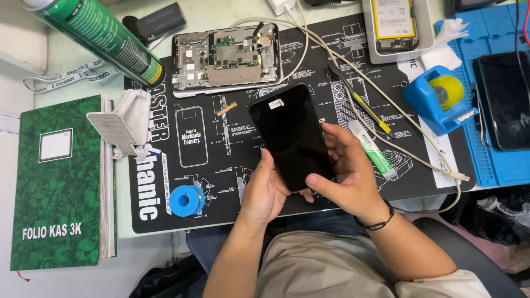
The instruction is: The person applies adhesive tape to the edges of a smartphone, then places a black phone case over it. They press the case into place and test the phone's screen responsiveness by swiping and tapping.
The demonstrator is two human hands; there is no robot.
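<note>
At about one o'clock on the tabletop (83, 66), a pale tray (425, 33) holds an opened phone with a yellow battery (393, 19) lying in it. At three o'clock a blue tape dispenser (436, 102) carries one roll of yellowish tape (447, 91), and beyond it a blue mat (499, 165) bears one dark phone (505, 99). Near the centre, the person holds a black phone (291, 135) above the black work mat (221, 182), screen up and tilted toward eleven o'clock. The left hand (265, 193) cups the phone's lower left edge, its thumb pressed along the side, fingers curled under. The right hand (348, 174) wraps the lower right edge, thumb across the bottom corner of the glass and fingers folded behind; both hands are closed around the phone. A stripped phone frame (226, 55) with bare circuit boards lies at twelve o'clock, so four phones or phone bodies can be counted. At seven o'clock sits one blue spool (185, 200); at nine o'clock one white stand (124, 124) and one green ledger (55, 182); at eleven o'clock one green spray can (99, 36). One white cable (386, 132) loops across the mat past a green-and-white tube (375, 150) at three o'clock.
</note>
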